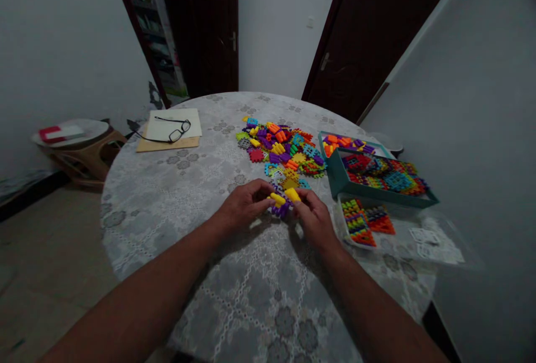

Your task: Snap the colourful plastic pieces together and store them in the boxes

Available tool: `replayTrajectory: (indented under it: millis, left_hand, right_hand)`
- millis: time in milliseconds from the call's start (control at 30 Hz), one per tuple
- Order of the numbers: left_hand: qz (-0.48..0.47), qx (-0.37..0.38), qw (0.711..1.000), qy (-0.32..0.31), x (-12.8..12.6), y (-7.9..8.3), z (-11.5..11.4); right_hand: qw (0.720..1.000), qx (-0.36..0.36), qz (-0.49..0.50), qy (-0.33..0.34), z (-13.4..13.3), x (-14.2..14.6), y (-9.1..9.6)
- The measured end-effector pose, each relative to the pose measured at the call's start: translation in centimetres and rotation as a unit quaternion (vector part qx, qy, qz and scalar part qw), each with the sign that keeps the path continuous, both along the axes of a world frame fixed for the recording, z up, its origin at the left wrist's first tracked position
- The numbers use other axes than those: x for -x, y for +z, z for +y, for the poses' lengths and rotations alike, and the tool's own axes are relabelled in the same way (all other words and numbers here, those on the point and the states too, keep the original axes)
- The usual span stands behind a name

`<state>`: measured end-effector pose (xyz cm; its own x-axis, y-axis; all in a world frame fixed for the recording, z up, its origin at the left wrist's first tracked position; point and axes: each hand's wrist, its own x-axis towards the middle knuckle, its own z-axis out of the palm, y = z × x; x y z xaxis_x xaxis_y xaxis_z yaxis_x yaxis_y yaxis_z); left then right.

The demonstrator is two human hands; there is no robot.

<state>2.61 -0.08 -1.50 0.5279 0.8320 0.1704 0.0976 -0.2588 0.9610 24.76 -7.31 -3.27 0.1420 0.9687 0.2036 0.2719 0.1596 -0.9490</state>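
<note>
Head view: round tabletop (234, 301), colored block pile (278, 148) toward far edge, teal box (381, 192) near right edge. Left hand (246, 204) pinching purple-and-yellow pieces (279, 209), right hand (313, 216) gripping yellow block (292, 195), both held between pile and near edge.

We see a grey cloth (245, 290) patterned with white lacy lattice and darker grey flowers. The pegs (278, 200) are bright yellow, and the piece (278, 210) with them is purple. Our pile (277, 148) mixes orange, purple, yellow, red, lime, green, blue and grey. We have a teal box (334, 175), strips (358, 228) banded in lime, purple, red and orange, and white tiles (424, 235). The glasses (176, 135) look black, the paper (190, 119) cream, the envelope (165, 146) tan, the doors (201, 28) dark reddish brown.
</note>
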Motion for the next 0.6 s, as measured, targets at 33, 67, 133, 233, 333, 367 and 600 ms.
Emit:
replayTrajectory:
  millis: [33,67,133,233,333,367,600]
  left_hand:
    - [0.001,-0.007,1.0,-0.015,-0.3,-0.1,-0.3]
    - [0.006,-0.019,0.999,-0.027,-0.5,-0.3,-0.5]
    - [0.032,-0.061,0.997,-0.038,-0.8,-0.7,-0.7]
    - [0.085,-0.148,0.985,-0.031,-0.7,-1.2,-0.5]
    - [0.112,-0.24,0.964,-0.032,-0.1,-1.6,0.1]
    - [0.116,-0.271,0.955,-0.036,0.0,-1.7,0.3]
    - [0.232,-0.398,0.887,-0.023,-0.6,-2.3,0.4]
  right_hand:
    - [0.999,0.024,0.031,0.024,-0.2,0.2,0.1]
    - [0.997,0.04,0.048,0.046,-0.4,0.5,0.1]
    - [0.994,0.05,0.046,0.088,-0.6,0.9,0.2]
    - [0.991,0.053,0.03,0.119,-0.8,1.1,0.4]
    - [0.985,0.087,0.042,0.142,-0.8,0.7,0.6]
    - [0.983,0.099,0.046,0.148,-0.8,0.5,0.7]
    - [0.994,0.092,-0.015,-0.057,-0.3,-0.5,1.1]
